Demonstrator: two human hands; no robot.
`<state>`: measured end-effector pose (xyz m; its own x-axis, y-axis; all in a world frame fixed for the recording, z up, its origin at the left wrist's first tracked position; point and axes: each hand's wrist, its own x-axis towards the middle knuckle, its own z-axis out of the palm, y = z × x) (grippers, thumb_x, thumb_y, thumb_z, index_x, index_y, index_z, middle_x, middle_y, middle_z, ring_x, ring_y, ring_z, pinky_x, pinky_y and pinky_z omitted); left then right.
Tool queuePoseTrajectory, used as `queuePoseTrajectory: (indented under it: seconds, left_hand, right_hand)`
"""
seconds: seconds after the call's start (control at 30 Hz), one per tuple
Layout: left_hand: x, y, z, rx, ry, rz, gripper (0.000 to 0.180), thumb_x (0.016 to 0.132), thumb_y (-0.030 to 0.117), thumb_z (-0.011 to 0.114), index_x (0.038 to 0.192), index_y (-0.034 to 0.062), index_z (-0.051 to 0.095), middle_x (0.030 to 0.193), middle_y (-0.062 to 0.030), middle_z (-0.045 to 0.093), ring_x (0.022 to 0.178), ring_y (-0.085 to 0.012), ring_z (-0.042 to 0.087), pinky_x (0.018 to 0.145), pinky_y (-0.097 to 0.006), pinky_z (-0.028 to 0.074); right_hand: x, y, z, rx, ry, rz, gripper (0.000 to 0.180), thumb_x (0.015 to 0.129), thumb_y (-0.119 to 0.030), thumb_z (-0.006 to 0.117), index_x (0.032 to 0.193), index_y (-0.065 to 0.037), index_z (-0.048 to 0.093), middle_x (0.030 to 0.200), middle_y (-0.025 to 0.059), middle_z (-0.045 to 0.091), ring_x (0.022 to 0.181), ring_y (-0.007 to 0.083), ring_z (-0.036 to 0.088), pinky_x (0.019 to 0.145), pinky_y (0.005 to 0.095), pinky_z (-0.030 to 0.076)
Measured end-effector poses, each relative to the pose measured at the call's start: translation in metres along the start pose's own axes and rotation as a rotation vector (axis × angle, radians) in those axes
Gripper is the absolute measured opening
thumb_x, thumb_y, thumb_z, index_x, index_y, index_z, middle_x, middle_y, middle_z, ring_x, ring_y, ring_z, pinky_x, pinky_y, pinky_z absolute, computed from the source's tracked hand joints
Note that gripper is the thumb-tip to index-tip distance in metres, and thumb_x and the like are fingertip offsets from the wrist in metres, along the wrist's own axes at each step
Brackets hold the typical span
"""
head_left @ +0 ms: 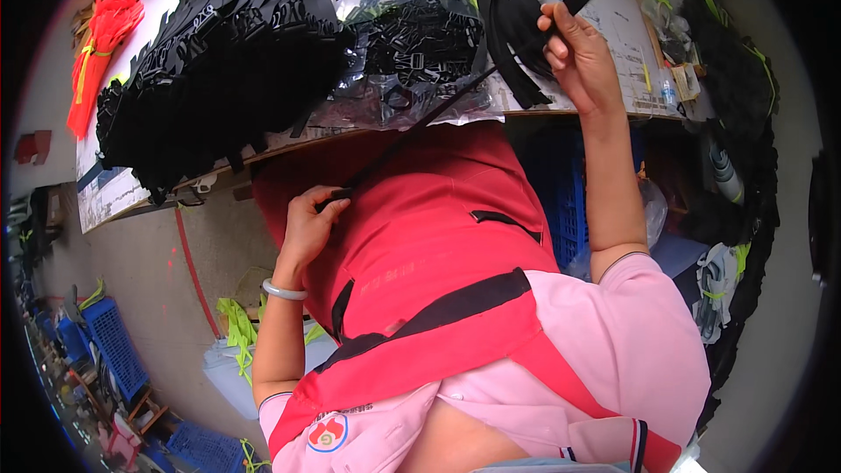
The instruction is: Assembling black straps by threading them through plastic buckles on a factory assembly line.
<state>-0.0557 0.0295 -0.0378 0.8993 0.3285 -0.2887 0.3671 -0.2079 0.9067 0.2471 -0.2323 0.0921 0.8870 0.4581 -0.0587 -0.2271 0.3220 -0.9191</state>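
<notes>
Head view: left hand [308, 221] pinches one end of a black strap [412, 129], below the table edge [263, 151]; the strap runs taut up across that edge to the right hand [574, 51], fingers closed on it.

The black strap [412, 129] stretched between the left hand [308, 226] and right hand [574, 51] looks like matt woven webbing. At upper centre, the bag [405, 0] of black buckles is clear, glossy, crinkled plastic film; the strap pile [228, 52] at upper left is matt cloth. The red fabric [420, 236] at centre is smooth with a slight sheen.
</notes>
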Motion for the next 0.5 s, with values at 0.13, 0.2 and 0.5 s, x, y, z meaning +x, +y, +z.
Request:
queuePoseTrajectory:
  seconds: [0.13, 0.2, 0.5]
  left_hand:
    - [0.003, 0.021, -0.011, -0.208, 0.363, -0.021, 0.019, 0.089, 0.009, 0.064, 0.105, -0.0022, 0.067, 0.086, -0.0020, 0.063, 0.060, -0.0070, 0.054, 0.047, -0.020, 0.042]
    - [0.006, 0.031, -0.010, -0.515, 0.191, -0.110, 0.022, 0.092, 0.012, 0.061, 0.107, -0.0039, 0.065, 0.098, -0.0036, 0.061, 0.061, -0.0062, 0.056, 0.043, -0.020, 0.041]
    - [0.002, 0.050, 0.008, -0.473, 0.281, 0.188, 0.019, 0.091, 0.006, 0.060, 0.106, -0.0051, 0.065, 0.108, -0.0050, 0.060, 0.064, -0.0066, 0.058, 0.049, -0.019, 0.044]
  right_hand:
    - [-0.026, 0.028, 0.038, -0.302, -0.299, 0.219, 0.020, 0.098, -0.026, 0.054, 0.099, -0.007, 0.060, 0.066, 0.0041, 0.062, 0.036, 0.0012, 0.039, 0.035, 0.0155, 0.026]
    - [-0.055, 0.064, 0.073, -0.411, -0.510, 0.453, 0.022, 0.097, -0.027, 0.056, 0.096, -0.005, 0.059, 0.068, 0.0036, 0.063, 0.041, 0.0032, 0.045, 0.038, 0.0180, 0.033]
    - [-0.076, 0.119, 0.129, -0.430, -0.627, 0.557, 0.022, 0.097, -0.022, 0.055, 0.097, -0.001, 0.060, 0.064, 0.0042, 0.062, 0.042, 0.0053, 0.051, 0.037, 0.0197, 0.039]
